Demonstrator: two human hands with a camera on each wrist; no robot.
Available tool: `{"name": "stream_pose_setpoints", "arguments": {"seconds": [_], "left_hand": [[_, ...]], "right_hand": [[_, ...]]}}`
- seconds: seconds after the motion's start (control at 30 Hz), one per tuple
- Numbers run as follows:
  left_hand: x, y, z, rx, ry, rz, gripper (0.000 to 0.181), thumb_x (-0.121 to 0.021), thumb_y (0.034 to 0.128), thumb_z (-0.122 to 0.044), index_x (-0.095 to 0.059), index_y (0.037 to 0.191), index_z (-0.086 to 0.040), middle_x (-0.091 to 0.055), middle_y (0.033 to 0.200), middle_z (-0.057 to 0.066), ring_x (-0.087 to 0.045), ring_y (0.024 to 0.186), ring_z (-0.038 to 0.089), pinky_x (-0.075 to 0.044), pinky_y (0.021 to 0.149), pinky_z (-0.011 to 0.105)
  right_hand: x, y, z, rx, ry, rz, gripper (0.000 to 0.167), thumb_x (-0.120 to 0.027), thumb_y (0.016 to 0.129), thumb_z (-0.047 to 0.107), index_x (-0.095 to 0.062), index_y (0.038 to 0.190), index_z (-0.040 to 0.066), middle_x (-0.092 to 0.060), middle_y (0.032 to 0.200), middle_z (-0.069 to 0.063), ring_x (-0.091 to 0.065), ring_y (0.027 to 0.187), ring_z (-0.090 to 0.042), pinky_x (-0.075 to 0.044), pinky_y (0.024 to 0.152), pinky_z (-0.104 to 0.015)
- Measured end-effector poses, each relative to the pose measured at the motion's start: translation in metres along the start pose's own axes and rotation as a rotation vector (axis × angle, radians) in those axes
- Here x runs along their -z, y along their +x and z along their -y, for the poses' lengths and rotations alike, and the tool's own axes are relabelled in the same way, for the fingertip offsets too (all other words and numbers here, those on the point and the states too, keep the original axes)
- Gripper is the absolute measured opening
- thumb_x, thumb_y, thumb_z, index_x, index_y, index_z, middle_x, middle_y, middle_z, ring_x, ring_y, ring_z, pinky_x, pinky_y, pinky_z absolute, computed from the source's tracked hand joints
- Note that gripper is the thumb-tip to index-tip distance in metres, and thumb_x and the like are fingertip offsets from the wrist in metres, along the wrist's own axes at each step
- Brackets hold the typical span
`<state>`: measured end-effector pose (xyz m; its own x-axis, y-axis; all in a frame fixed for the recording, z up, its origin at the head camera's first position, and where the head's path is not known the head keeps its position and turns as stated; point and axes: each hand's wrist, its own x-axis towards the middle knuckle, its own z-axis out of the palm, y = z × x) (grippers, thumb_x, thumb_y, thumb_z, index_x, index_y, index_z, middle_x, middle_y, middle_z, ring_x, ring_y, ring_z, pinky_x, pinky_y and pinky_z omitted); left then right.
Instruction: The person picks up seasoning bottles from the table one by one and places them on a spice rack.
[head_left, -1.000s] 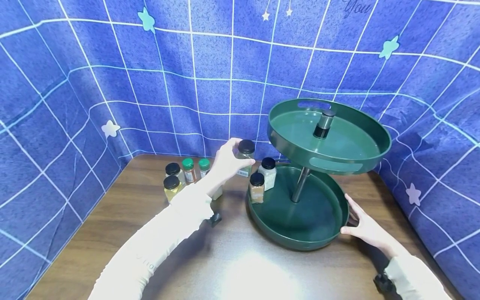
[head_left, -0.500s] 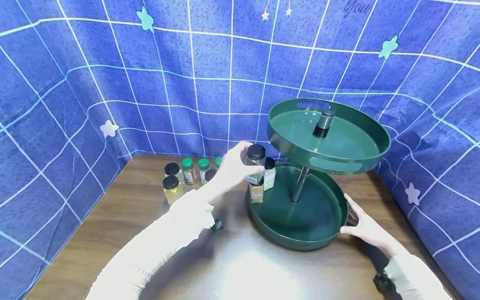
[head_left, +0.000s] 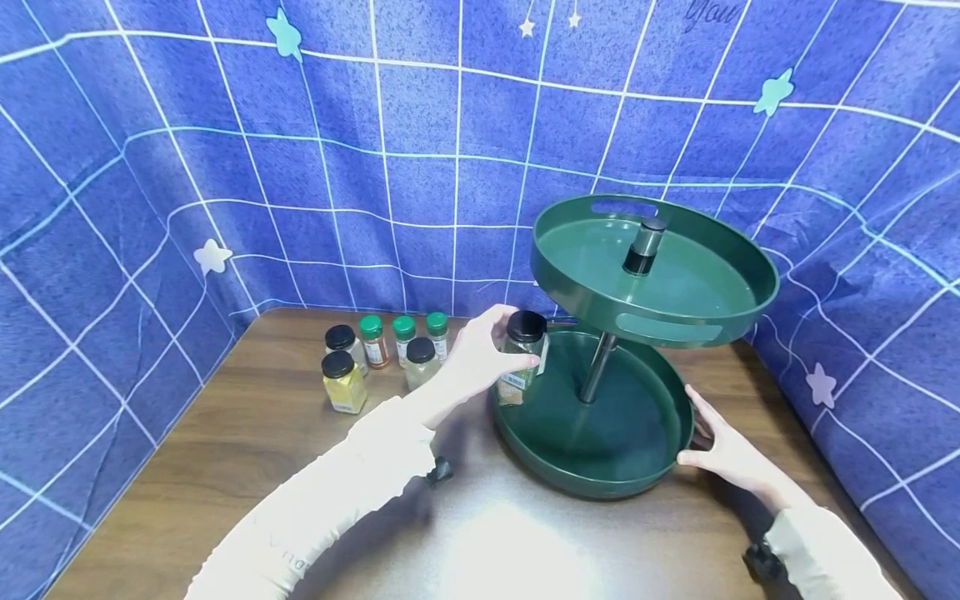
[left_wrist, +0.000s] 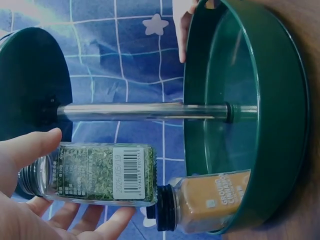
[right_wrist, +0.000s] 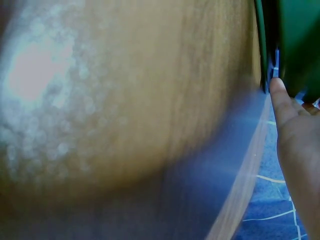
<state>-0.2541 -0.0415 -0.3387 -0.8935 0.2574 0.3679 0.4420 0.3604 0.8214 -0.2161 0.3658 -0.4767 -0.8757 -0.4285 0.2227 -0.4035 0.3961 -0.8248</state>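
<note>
My left hand (head_left: 480, 354) grips a jar of dried green herbs (left_wrist: 100, 174) above the left side of the lower green tray (head_left: 558, 469), by the ground cinnamon jar (left_wrist: 207, 201); my right hand (head_left: 723, 450), thumb and fingers apart, touches the tray's right wall.

Herb jar (left_wrist: 102, 172): clear sides, dried grn flakes, blk lid on, wht barcode label w/ date. In L hand (head_left: 480, 354), thumb one side, fingers opp.; approx. upright, lid up, base raised off lower tray floor.

Rack (head_left: 630, 425): dk grn, 2 round trays w/ raised rims, shiny metal post btwn; upper tray has handle slots. Stands upright to R of jar grip; R hand (head_left: 723, 454) at lower tray's outer wall.
</note>
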Motion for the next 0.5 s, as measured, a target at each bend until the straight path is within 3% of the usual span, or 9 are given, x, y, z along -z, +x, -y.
{"name": "stream_pose_setpoints", "arguments": {"seconds": [0.13,0.3,0.5], "left_hand": [[-0.005,-0.004,0.001,-0.021,-0.017,0.017,0.054,-0.084,0.068,-0.016,-0.058,0.115,-0.012,-0.066,0.106,0.003,-0.061,0.099,0.016,-0.049,0.091,0.037],[-0.011,-0.01,0.004,-0.06,0.029,0.033,0.054,-0.084,0.068,-0.017,-0.059,0.115,-0.01,-0.066,0.106,0.005,-0.06,0.095,0.018,-0.05,0.084,0.038],[-0.02,-0.018,0.012,-0.04,0.067,0.044,0.056,-0.084,0.0676,-0.02,-0.058,0.117,-0.009,-0.063,0.112,0.005,-0.06,0.098,0.02,-0.05,0.084,0.035]], "right_hand": [[0.0,-0.001,0.0,0.004,0.01,0.001,0.099,-0.069,0.078,-0.007,-0.002,0.151,0.003,-0.008,0.146,-0.039,-0.029,0.126,0.015,-0.031,0.094,-0.003],[0.0,-0.001,0.0,0.001,-0.001,0.0,0.1,-0.07,0.078,-0.007,-0.002,0.151,0.003,-0.006,0.148,-0.038,-0.028,0.126,0.016,-0.031,0.094,-0.002],[0.0,0.0,0.0,0.0,-0.012,-0.002,0.1,-0.07,0.078,-0.006,-0.002,0.15,0.002,-0.006,0.148,-0.038,-0.029,0.124,0.016,-0.032,0.093,-0.002]]}}
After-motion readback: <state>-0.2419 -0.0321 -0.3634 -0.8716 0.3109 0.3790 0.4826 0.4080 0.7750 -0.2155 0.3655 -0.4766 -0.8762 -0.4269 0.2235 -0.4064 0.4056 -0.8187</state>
